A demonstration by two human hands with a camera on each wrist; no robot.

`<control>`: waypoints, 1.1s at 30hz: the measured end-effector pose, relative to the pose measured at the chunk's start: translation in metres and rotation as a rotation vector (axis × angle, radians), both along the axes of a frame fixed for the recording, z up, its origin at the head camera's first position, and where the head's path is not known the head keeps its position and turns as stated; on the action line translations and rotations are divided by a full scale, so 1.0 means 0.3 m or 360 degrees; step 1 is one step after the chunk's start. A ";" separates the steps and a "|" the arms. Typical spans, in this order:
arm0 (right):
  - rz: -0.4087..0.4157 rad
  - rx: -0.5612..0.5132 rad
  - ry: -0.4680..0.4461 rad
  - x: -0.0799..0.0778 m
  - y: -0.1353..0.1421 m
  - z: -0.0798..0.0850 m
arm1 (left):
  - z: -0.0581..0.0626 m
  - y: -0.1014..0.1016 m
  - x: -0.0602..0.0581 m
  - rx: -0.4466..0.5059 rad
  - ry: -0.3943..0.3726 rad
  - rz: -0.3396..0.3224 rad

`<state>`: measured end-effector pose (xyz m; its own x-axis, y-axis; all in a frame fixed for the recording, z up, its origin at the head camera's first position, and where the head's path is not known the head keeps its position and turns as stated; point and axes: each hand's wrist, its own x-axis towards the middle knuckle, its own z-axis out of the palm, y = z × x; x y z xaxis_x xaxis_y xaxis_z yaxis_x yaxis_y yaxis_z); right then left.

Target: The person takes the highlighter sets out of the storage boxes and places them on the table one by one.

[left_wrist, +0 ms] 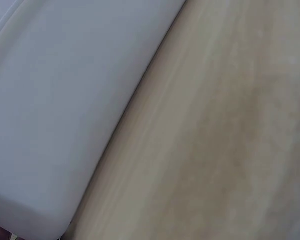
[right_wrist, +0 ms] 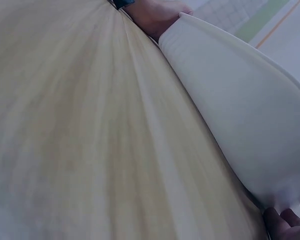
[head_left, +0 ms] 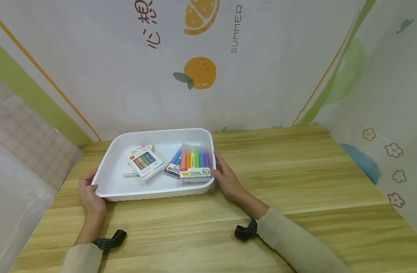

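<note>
A white plastic tray [head_left: 133, 196] stands on the wooden table between both hands. My left hand [head_left: 92, 199] grips its left end, thumb at the rim and fingers along the outside wall. At the opposite end, my right hand [head_left: 228, 182] holds the wall near the front corner, its thumb at the rim; fingertips [right_wrist: 285, 225] show low on the wall in the right wrist view. Inside the tray, a crayon box [head_left: 146, 163] overlaps a green-and-white box [head_left: 130, 172]. A pack of coloured highlighters [head_left: 196, 163] partly covers a dark-labelled pack with blue pens [head_left: 173, 167].
The wooden table [head_left: 297, 182] extends right of the tray and in front of it. Behind its back edge hangs a white printed curtain [head_left: 263, 87]. More curtain [head_left: 392, 125] borders the right side, and a pale sheet [head_left: 14, 170] hangs at the left.
</note>
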<state>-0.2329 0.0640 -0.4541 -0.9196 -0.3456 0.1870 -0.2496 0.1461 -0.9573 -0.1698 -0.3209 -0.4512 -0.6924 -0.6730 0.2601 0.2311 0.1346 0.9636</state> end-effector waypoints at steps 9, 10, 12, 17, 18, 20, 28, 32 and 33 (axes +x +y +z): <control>0.0003 -0.0031 -0.0049 0.006 0.034 0.001 | 0.015 0.040 0.007 0.0000 -0.0129 -0.0048; 0.0006 -0.0033 -0.0057 0.007 0.038 -0.001 | 0.015 0.043 0.011 -0.0013 -0.0155 -0.0038; 0.0012 -0.0031 -0.0068 0.011 0.044 -0.003 | 0.015 0.047 0.019 -0.0013 -0.0182 -0.0030; -0.0016 -0.0012 -0.0066 0.017 0.063 -0.001 | 0.017 0.051 0.020 -0.0061 -0.0216 -0.0053; -0.0025 -0.0009 -0.0061 0.016 0.069 -0.001 | 0.017 0.052 0.017 -0.0058 -0.0207 -0.0066; -0.0031 -0.0006 -0.0051 0.019 0.078 -0.002 | 0.018 0.052 0.017 -0.0029 -0.0178 -0.0095; 0.0000 -0.0019 -0.0033 0.025 0.125 -0.007 | 0.019 0.053 0.017 -0.0021 -0.0137 -0.0169; 0.0009 -0.0058 -0.0037 0.028 0.136 -0.010 | 0.024 0.053 0.018 0.0001 -0.0097 -0.0280; 0.0010 -0.0068 -0.0041 0.029 0.136 -0.012 | 0.027 0.051 0.019 -0.0009 -0.0097 -0.0297</control>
